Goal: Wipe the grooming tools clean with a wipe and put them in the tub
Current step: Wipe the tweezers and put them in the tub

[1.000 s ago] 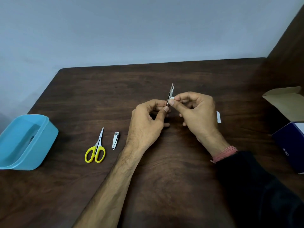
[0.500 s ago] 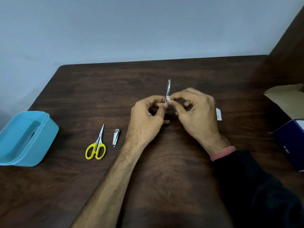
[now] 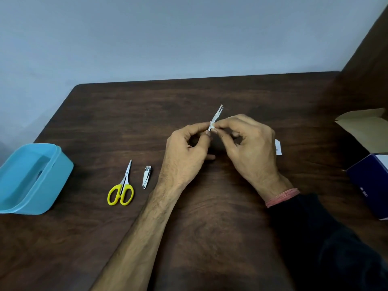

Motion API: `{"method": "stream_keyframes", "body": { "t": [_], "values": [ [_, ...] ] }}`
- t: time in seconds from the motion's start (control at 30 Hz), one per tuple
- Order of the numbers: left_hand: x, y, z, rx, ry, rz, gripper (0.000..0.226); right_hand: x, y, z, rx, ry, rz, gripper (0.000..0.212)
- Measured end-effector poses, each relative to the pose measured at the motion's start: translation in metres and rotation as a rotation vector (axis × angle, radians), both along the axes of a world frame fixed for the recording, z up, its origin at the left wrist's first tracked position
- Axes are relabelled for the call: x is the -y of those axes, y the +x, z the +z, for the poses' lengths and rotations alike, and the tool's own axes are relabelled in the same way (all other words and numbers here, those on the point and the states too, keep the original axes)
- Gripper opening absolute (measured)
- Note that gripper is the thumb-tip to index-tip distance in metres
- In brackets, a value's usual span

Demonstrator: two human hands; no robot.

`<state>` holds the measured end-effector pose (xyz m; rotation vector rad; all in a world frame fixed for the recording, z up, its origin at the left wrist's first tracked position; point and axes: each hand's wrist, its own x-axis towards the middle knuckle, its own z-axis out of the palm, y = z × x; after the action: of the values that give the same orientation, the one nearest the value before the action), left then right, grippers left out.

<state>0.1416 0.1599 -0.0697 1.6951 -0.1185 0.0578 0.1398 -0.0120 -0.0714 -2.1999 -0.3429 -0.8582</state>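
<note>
Above a dark wood-grain worktop (image 3: 210,217) set against a pale blue-grey wall (image 3: 168,38), the left hand (image 3: 184,152) pinches the tweezers (image 3: 217,116); the right hand (image 3: 249,145) pinches a wipe (image 3: 211,125) around them. The tub (image 3: 31,179) sits far left of the left hand.

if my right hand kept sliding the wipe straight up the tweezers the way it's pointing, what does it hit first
Nothing but the tweezers' own tips. Beyond them the right hand with its wipe would likely meet only bare table, though depth is unclear.
</note>
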Motion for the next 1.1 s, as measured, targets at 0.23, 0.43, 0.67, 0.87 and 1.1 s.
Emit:
{"method": "stream_keyframes", "body": {
  "t": [0.23, 0.43, 0.67, 0.87, 1.1],
  "values": [
    [0.0012, -0.0017, -0.0002, 0.066, 0.033, 0.047, 0.024, -0.002, -0.0008, -0.0004, 0.015, 0.008, -0.019, 0.008],
    [0.001, -0.0008, 0.0008, 0.022, 0.03, 0.047, 0.022, -0.0031, -0.0005, -0.0013, -0.02, -0.022, 0.029, 0.008],
    [0.0013, -0.003, 0.0016, 0.044, 0.081, 0.02, 0.023, 0.0021, 0.0016, -0.0037, -0.033, -0.001, -0.045, 0.009],
    [0.0005, -0.0011, 0.0, 0.055, 0.087, 0.014, 0.023, 0.0027, 0.0022, -0.0041, -0.026, 0.003, -0.022, 0.008],
    [0.0005, -0.0007, 0.0, 0.043, 0.075, 0.008, 0.022, 0.0037, 0.0028, -0.0053, -0.02, 0.008, -0.02, 0.007]
  ]
}}
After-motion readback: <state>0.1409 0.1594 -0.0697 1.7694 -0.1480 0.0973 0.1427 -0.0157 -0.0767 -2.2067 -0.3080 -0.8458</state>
